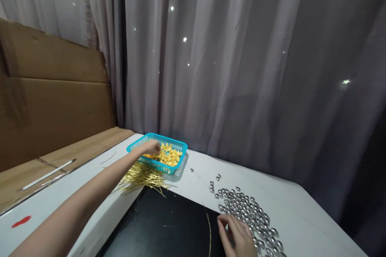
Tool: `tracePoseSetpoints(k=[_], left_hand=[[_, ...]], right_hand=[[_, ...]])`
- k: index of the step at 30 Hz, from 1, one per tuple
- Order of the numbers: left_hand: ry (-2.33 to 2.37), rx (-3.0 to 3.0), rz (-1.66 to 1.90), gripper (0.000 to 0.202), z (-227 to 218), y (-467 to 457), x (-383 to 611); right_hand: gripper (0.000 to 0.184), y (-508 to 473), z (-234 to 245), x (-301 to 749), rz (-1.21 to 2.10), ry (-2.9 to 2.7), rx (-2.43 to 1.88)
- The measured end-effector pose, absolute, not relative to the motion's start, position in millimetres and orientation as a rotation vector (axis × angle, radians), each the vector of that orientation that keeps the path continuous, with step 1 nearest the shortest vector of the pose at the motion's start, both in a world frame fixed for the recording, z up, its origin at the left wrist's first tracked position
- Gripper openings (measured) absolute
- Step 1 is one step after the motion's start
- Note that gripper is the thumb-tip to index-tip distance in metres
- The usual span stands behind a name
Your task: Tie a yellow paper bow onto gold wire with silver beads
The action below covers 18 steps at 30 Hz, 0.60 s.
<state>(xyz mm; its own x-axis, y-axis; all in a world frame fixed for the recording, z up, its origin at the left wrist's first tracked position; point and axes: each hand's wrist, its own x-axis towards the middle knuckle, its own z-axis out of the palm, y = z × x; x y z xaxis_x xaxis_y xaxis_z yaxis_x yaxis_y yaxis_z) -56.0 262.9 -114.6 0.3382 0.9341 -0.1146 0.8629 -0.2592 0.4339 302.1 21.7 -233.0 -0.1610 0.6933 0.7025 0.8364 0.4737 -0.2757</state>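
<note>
My left hand (153, 147) reaches into a blue plastic basket (184, 146), its fingers curled down at a heap of small yellow ribbon-like pieces (171, 157). What its fingertips hold, if anything, is hidden. At the lower right, my right hand (237, 236) has thumb and forefinger drawn together at the tips; I cannot make out anything between them. It lies over the edge of a black board (169, 225), beside a spread of shiny silver beads (245, 207). Left of its fingertips, a thin gold wire (210, 233) with a twisted loop lies across the board.
A bundle of gold strips (141, 176) lies in front of the basket on the white table (289, 204). To the left are a white stick (48, 174), a red mark (21, 221) and a cardboard box (54, 104). A grey curtain (229, 68) hangs behind.
</note>
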Motion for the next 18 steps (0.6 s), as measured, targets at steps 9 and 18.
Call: tracePoseSetpoints(k=[9,18], left_hand=[[1.505,2.082,0.676,0.033,-98,240,-61],[0.843,2.009,0.530,0.024,-147,76,2]], right_hand=[[0.019,10,-210,288,-0.036,-1.771,-1.348],[0.049,-32,-153,204,1.136,-1.198,-1.213]])
